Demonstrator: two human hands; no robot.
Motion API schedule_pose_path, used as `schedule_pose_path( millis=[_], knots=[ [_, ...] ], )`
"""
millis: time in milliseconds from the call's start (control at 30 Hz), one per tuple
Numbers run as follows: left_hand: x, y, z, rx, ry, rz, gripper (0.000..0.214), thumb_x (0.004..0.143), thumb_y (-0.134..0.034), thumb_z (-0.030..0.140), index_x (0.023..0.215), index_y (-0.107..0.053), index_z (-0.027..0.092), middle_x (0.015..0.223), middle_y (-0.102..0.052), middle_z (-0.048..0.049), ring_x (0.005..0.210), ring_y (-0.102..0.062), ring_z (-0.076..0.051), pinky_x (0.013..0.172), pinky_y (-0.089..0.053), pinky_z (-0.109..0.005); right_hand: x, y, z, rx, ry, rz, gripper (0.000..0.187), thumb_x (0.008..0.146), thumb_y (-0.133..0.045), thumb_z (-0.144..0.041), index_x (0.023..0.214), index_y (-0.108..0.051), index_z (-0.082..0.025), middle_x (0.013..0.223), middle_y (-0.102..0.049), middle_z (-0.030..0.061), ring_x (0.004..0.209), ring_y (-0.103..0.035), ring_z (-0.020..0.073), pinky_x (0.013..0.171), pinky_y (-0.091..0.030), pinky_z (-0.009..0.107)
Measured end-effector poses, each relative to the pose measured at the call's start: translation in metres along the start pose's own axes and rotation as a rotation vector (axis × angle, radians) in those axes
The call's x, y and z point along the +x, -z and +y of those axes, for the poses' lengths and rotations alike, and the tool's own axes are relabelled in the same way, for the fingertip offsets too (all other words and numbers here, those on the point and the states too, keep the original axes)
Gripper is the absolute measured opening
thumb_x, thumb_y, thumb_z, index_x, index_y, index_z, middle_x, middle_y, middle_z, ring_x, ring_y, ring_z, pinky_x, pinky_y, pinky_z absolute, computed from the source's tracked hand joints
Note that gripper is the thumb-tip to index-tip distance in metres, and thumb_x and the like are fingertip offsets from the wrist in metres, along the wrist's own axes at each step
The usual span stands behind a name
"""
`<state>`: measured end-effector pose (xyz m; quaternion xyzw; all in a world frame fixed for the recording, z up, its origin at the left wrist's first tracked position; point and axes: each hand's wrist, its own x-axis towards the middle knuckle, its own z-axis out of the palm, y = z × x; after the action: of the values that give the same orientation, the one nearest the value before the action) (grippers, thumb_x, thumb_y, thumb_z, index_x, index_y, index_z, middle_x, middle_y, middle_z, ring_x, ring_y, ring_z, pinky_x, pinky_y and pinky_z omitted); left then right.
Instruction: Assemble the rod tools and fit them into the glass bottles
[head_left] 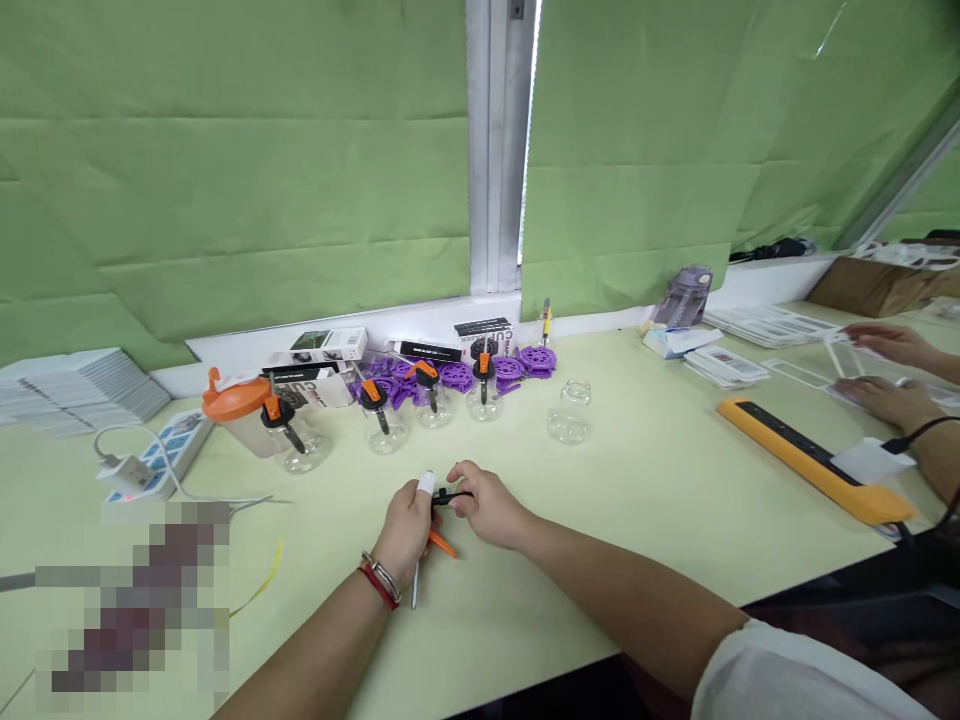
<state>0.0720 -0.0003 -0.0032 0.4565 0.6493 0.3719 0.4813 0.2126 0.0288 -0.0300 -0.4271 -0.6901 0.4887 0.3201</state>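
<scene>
My left hand (406,520), a white wrap on its thumb, is closed around a black-and-orange jar lid (443,544). The lid's orange part sticks out below the fingers, and a thin metal rod (415,588) points down beside it. My right hand (491,508) pinches the black end (444,495) of the same piece between thumb and fingers. Much of the lid is hidden by my hands. Beyond them stand several glass jars (385,436) with similar black-and-orange lids. To their right is a clear glass jar (568,428) without a lid.
Purple plastic parts (536,362) and boxes (324,390) line the back. At left are an orange-lidded container (238,403), a white power strip (176,455) and a paper stack (79,388). At right lies an orange power strip (817,462), near another person's hands (881,395) holding a white frame.
</scene>
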Motion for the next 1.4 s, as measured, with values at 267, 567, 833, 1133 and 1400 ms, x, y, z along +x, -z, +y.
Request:
schedule_pose_path(
  millis=[267,567,833,1133,1400],
  knots=[
    [0.009,-0.002,-0.003,0.146,-0.093,0.083,0.045,0.084,-0.032,0.058,0.072,-0.049,0.018,0.054,-0.052,-0.001,0.042,-0.041,-0.013,0.041,-0.029,-0.025,0.001,-0.003,0.002,0.026,-0.026,0.061,0.016,0.077,-0.049,-0.013,0.09,-0.047,-0.021,0.069,-0.056,-0.002,0.062,-0.049,0.0129,0.061,-0.04,0.026],
    [0.014,-0.003,-0.005,0.191,-0.09,0.123,0.045,0.085,-0.03,0.057,0.07,-0.048,0.018,0.055,-0.052,-0.0018,0.044,-0.044,-0.014,0.044,-0.032,-0.026,0.003,0.0,0.0,0.024,0.007,0.073,0.013,0.076,-0.05,-0.014,0.086,-0.048,-0.022,0.066,-0.052,-0.004,0.06,-0.047,0.0122,0.059,-0.037,0.024],
    [0.014,-0.004,-0.006,0.156,-0.057,0.141,0.045,0.085,-0.031,0.057,0.073,-0.049,0.017,0.054,-0.051,-0.0007,0.043,-0.042,-0.013,0.043,-0.031,-0.025,0.003,0.0,0.0,0.019,-0.011,0.076,0.011,0.076,-0.05,-0.014,0.084,-0.048,-0.021,0.065,-0.051,-0.0046,0.059,-0.046,0.0112,0.059,-0.037,0.023],
    [0.014,-0.005,-0.006,0.14,-0.057,0.134,0.045,0.084,-0.032,0.057,0.073,-0.049,0.017,0.053,-0.052,-0.0011,0.042,-0.043,-0.012,0.041,-0.032,-0.025,0.004,0.0,0.0,0.002,0.021,0.095,0.01,0.075,-0.05,-0.015,0.081,-0.046,-0.021,0.064,-0.05,-0.005,0.058,-0.045,0.0109,0.057,-0.036,0.023],
    [0.015,-0.005,-0.006,0.154,-0.054,0.133,0.043,0.086,-0.03,0.054,0.072,-0.048,0.017,0.054,-0.052,-0.001,0.04,-0.042,-0.012,0.041,-0.032,-0.024,0.005,-0.001,0.001,0.018,0.021,0.103,0.013,0.075,-0.051,-0.015,0.086,-0.048,-0.021,0.066,-0.052,-0.0045,0.058,-0.045,0.011,0.058,-0.036,0.023]
  ],
)
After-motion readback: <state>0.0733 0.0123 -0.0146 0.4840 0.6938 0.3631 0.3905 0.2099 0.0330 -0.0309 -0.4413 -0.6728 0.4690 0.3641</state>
